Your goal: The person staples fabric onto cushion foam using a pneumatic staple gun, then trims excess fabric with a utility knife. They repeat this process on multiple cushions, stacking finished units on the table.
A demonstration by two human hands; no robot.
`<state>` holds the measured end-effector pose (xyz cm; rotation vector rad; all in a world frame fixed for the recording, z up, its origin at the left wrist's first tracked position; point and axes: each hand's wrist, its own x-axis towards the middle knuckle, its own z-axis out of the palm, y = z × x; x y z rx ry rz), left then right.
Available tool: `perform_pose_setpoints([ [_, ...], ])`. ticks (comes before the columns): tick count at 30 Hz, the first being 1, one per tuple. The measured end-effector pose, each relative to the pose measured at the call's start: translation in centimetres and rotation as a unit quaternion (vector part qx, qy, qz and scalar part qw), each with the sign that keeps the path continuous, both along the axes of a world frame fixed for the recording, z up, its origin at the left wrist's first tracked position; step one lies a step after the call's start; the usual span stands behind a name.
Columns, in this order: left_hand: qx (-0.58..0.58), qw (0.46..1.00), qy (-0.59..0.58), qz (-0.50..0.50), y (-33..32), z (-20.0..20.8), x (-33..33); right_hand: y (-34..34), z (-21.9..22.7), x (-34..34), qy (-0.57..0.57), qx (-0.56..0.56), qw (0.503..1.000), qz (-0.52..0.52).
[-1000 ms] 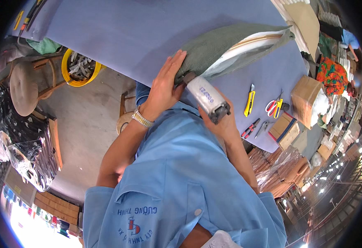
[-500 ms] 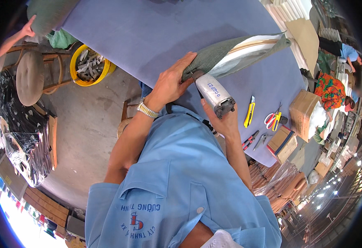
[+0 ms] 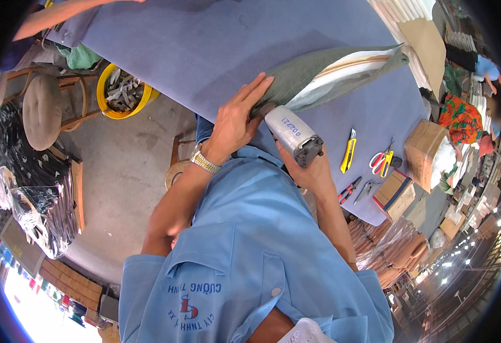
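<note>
"Checking the right hand [image 3: 313, 171]: what do its fingers grasp?"

"The silver-bodied handheld tool [image 3: 289, 127]. The fingers are wrapped around it, partly hidden beneath the body; the dark cap faces the wearer."

"State the position of the tool nose."

"At the near end of the green fabric cover [image 3: 296, 71], beside the left thumb. Whether the nose touches the fabric cannot be determined."

"And the left hand [image 3: 234, 123]?"

"Its fingers are extended and lie on the cover. Whether the thumb pinches the edge cannot be determined."

"Locate the cover."

"On the blue-grey desk [image 3: 193, 34], in front of the wearer. Its right-hand portion gapes, exposing white padding [image 3: 347, 66] and tan strips."

"List adjacent items."

"Right of the tool: a yellow utility knife [image 3: 348, 151], then red-and-white-handled scissors [image 3: 378, 163]. Nearer the wearer: red-handled pliers [image 3: 350, 190]. Left of the desk, on the floor: a yellow bucket [image 3: 101, 94] containing scraps."
</note>
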<state>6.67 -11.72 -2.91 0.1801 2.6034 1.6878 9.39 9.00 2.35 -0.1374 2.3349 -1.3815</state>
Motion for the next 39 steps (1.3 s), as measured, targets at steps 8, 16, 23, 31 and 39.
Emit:
perform_pose_setpoints([
  [8,0.02,1.0,0.001,0.024,0.5,-0.7,0.4,-0.1,-1.0,0.3,0.008,0.027,1.0,0.002],
  [16,-0.028,0.999,-0.016,0.028,2.7,-3.5,2.3,4.5,1.7,3.0,0.018,0.055,0.997,-0.049],
  [23,-0.071,0.997,-0.021,-0.019,4.1,-4.1,3.7,14.6,-5.4,7.2,0.059,0.329,0.933,-0.13],
  [31,-0.175,0.978,-0.046,-0.105,3.4,-2.9,3.6,16.5,-12.2,5.3,0.037,0.141,0.937,-0.317],
  [39,-0.243,0.963,0.041,-0.111,1.6,-4.0,1.7,16.2,-4.1,-3.4,0.327,0.146,0.856,-0.373],
])
